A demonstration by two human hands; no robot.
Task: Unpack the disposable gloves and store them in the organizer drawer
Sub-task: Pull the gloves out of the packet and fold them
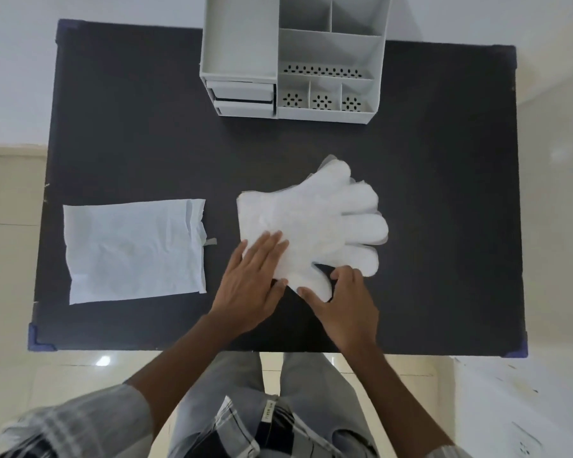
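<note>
A stack of white translucent disposable gloves (315, 219) lies flat in the middle of the dark table, fingers pointing right. My left hand (250, 282) rests flat on the cuff end of the stack, fingers spread. My right hand (343, 302) pinches the thumb part of the gloves at the near edge. The empty white plastic package (133, 251) lies flat to the left, its torn end facing the gloves. The white organizer (291, 57) stands at the far edge; its two small drawers (244, 99) at the front left are shut.
The dark table (119, 127) has blue corner guards (38, 340). A small torn strip (211, 241) lies beside the package. The organizer's open compartments hold nothing that I can see. My legs and a checked shirt show below the table's near edge.
</note>
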